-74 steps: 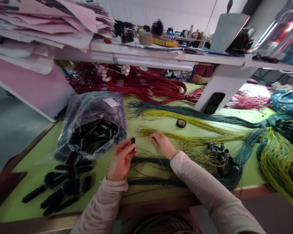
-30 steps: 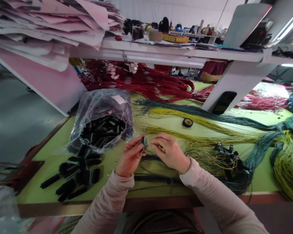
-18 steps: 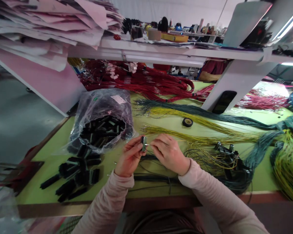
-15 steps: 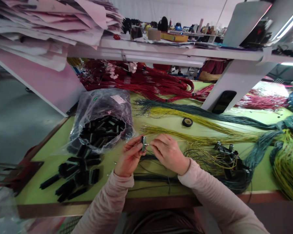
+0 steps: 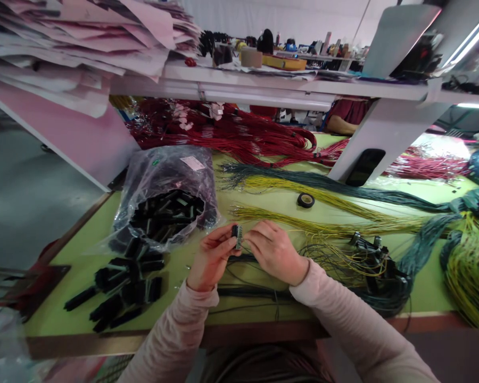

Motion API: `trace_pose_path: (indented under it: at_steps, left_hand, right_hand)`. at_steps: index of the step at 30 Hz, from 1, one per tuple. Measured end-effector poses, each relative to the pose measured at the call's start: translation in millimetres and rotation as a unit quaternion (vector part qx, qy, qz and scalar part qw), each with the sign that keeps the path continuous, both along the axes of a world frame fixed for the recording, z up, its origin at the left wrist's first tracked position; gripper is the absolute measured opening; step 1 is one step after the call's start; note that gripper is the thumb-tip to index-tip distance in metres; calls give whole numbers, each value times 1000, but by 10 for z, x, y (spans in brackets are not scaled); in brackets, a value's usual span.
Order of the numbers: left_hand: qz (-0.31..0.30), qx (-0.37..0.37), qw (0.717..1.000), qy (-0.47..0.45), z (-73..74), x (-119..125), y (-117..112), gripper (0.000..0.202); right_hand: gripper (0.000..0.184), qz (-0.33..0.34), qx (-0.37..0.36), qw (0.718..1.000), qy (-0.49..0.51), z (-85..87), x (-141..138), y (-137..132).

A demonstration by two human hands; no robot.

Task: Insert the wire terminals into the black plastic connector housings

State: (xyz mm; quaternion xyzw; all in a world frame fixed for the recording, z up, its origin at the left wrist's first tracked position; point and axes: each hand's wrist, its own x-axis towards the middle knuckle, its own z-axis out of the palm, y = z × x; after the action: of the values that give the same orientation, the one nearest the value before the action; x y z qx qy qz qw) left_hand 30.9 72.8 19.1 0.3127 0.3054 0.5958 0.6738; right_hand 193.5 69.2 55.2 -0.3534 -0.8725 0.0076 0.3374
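Note:
Between the fingers and thumb of my left hand [image 5: 213,257] is a small black connector [image 5: 238,237], its pale face with rows of holes turned to the right. My right hand [image 5: 274,250] is pinched close against that face, on a thin yellow wire [image 5: 294,230] that runs off to the right behind the hand. The wire's tip is hidden by the fingertips, so I cannot tell how far it sits in the connector. Loose black connectors [image 5: 123,282] lie in a pile to the left, in front of an open plastic bag [image 5: 163,159] full of more.
Bundles of yellow wires [image 5: 343,205] and dark green wires [image 5: 323,181] stretch across the green table [image 5: 183,314]. A roll of black tape [image 5: 305,200] lies behind my right hand. Wired connectors [image 5: 377,260] are heaped at right. Red wires [image 5: 231,130] fill the back, under a shelf [image 5: 287,82].
The connector has turned slightly in my left hand, showing more of its holed face, and shifted a little right. My right fingertips stay close to it.

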Motion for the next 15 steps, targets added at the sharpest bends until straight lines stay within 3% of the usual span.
trace_pose_path:
  at_steps: [9,15]
  left_hand:
    - [-19,-12,1000,9,-36,23,-1,28]
    - [-2,-4,1000,18,-37,35,-1,31]
  right_hand:
    - [20,16,24,999,-27,-119,-25,57]
    - [15,5,-60,990,130,-88,2,2]
